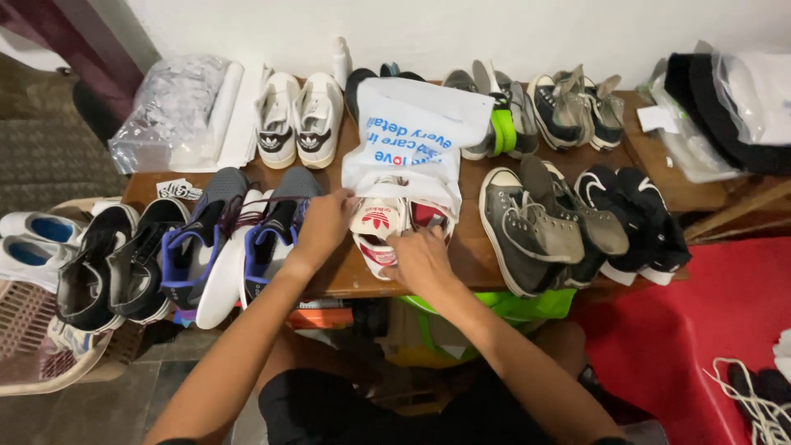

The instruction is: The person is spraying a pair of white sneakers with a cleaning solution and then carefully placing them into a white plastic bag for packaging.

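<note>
While both hands work at the near edge of the wooden table (pixel 696 191), the head view shows a pair of white-and-red sneakers (pixel 381 231) lying half inside a white plastic bag (pixel 412 136), heels toward the person. The left hand (pixel 324 224) grips the bag's near left edge, fingers closed on the plastic beside the left shoe. The right hand (pixel 422 257) rests on the right shoe's heel, fingers curled narrow and pinching something there; whether it is bag or shoe I cannot tell.

Just left of the bag along the near edge lie blue-and-grey trainers (pixel 247 239), then black sneakers (pixel 115 264) overhanging the left corner above a wicker basket (pixel 33 346). To the right stand grey high-top sneakers (pixel 535 231) and, near them, black sneakers with white soles (pixel 638 218). Along the far edge sit white sneakers (pixel 297 119), a clear plastic bag (pixel 169 111) at the far left corner, and more grey canvas shoes (pixel 568 107). A red mat (pixel 700 330) covers the floor to the right.
</note>
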